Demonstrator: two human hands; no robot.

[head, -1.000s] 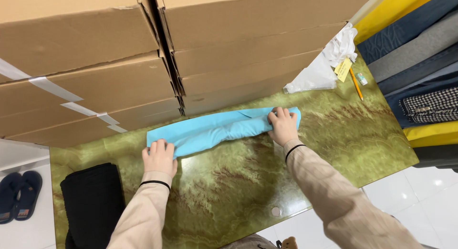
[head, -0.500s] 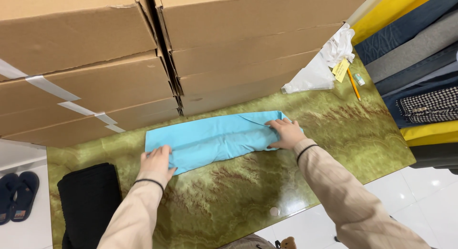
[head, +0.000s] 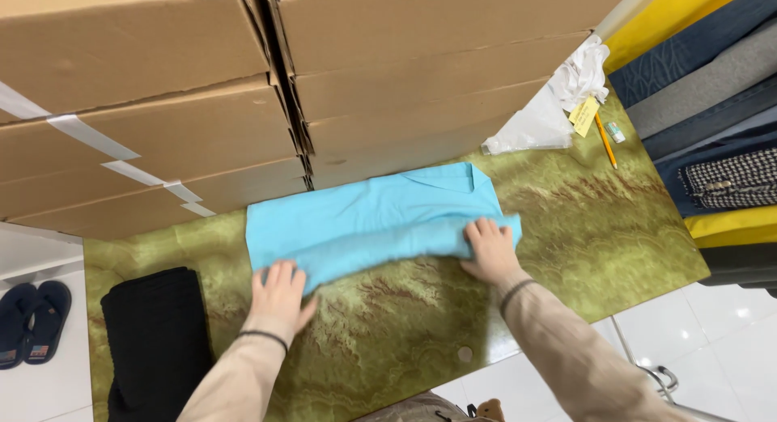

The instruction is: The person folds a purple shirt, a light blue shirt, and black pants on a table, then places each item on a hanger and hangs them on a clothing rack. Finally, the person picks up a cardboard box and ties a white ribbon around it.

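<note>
A green marbled table (head: 615,228) fills the view, with stacked cardboard boxes (head: 324,82) walling it off from 9 round to 1 o'clock. In the middle lies a light blue garment (head: 372,216), spread flat with its near edge folded over into a long band. The left hand (head: 279,296), at about 7 o'clock from the garment's centre, lies palm down with fingers spread on the band's left end, gripping nothing. The right hand (head: 488,250), at about 4 o'clock, presses flat and open on the band's right end. At 8 o'clock a folded black garment (head: 154,333) lies on the table, well apart from the blue one. At 1 o'clock sit a clear plastic bag (head: 542,118), a yellow tag (head: 583,114) and an orange pencil (head: 605,143). Folded fabrics (head: 712,98) are stacked at 2 o'clock, and dark slippers (head: 32,321) lie on the floor at 9.
</note>
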